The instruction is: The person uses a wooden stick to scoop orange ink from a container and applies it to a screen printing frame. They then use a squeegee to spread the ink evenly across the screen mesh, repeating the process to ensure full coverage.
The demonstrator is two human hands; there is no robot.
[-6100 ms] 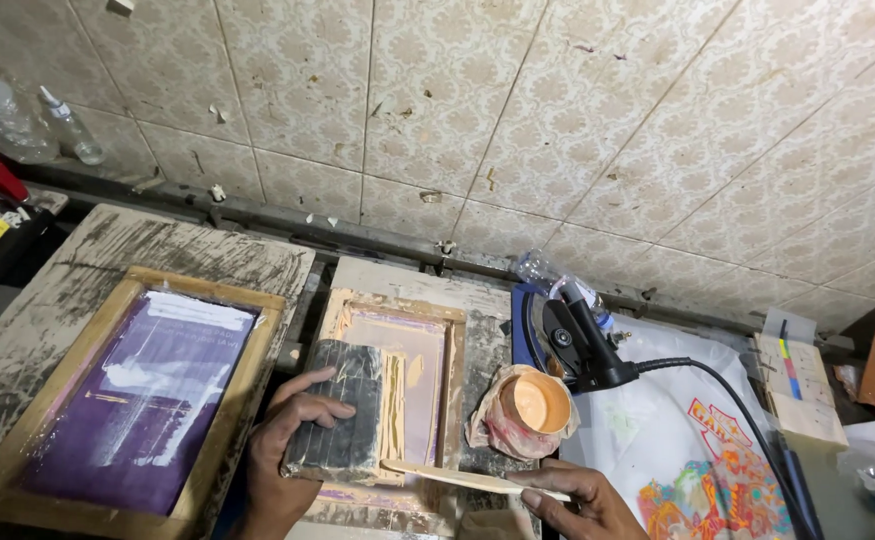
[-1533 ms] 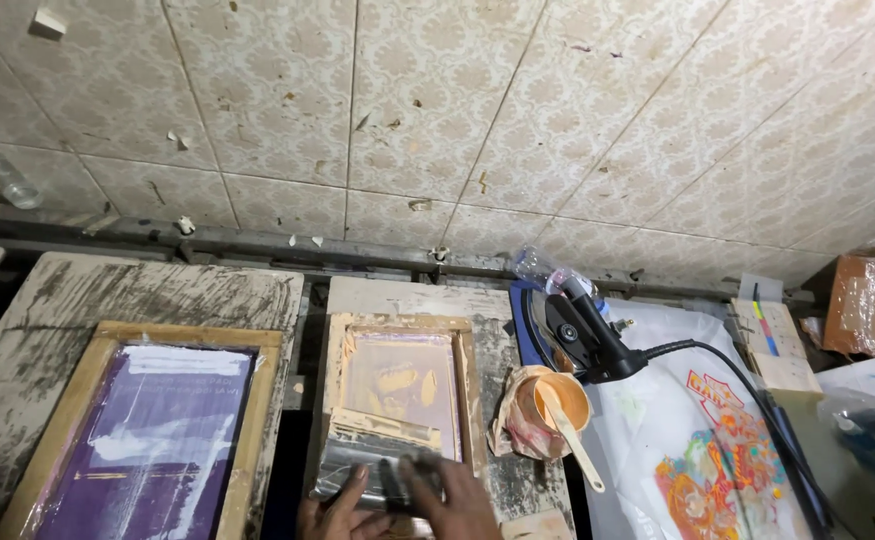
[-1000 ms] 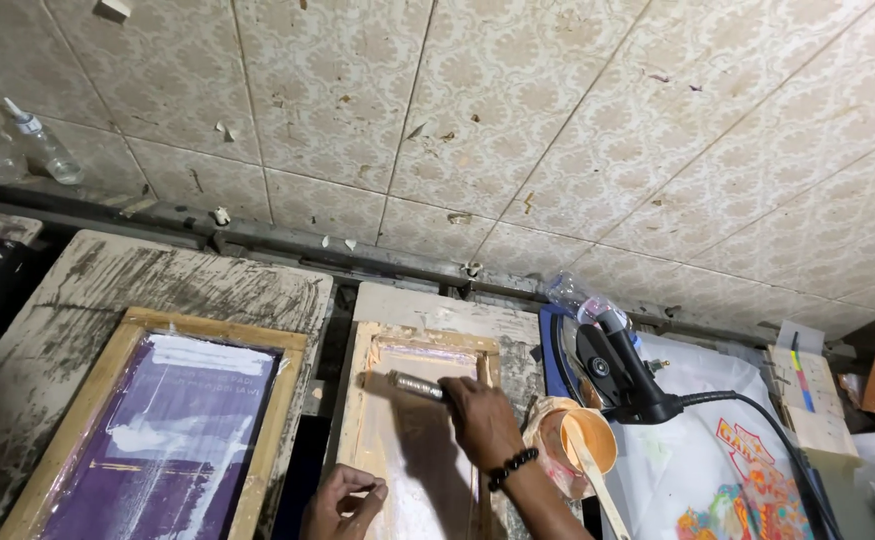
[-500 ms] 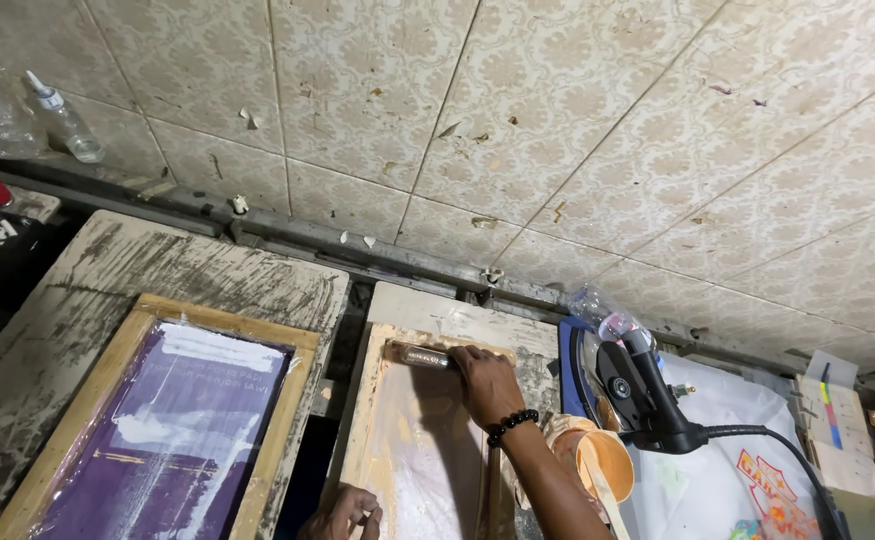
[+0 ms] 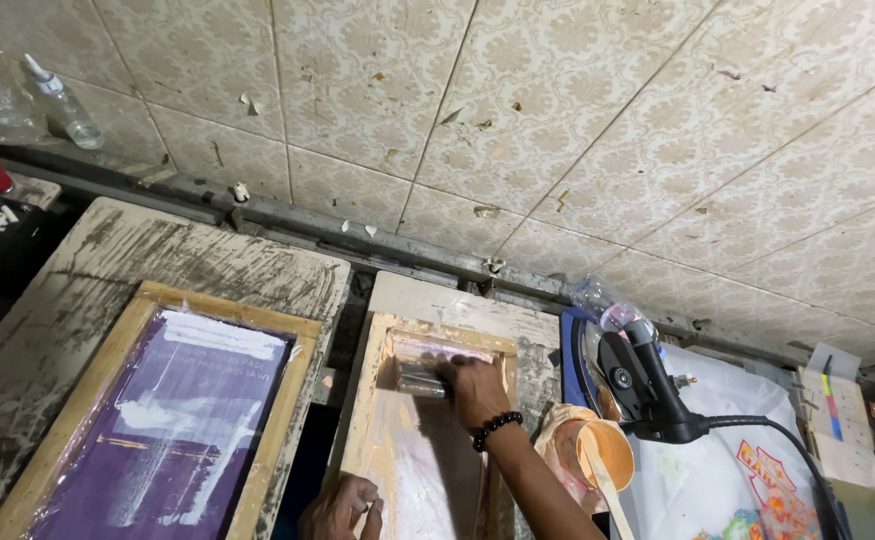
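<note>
On the far left I see a clear bottle (image 5: pixel 57 100) against the tiled wall; nearer, a purple-meshed wooden screen frame (image 5: pixel 162 420) lies on the counter (image 5: pixel 157 255). My left hand (image 5: pixel 342 508) presses the near edge of the smaller pale screen frame (image 5: pixel 427 430), fingers flat and holding nothing. My right hand (image 5: pixel 477 385) keeps its grip closed around the squeegee (image 5: pixel 422 380) at that frame's far end. Right of it sits an orange cup (image 5: pixel 605 452), then a black heat gun (image 5: pixel 642 385).

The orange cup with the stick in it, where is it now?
In the head view, the orange cup stands low and right of centre, between the wooden screen frame under the right hand and the black heat gun.
</note>
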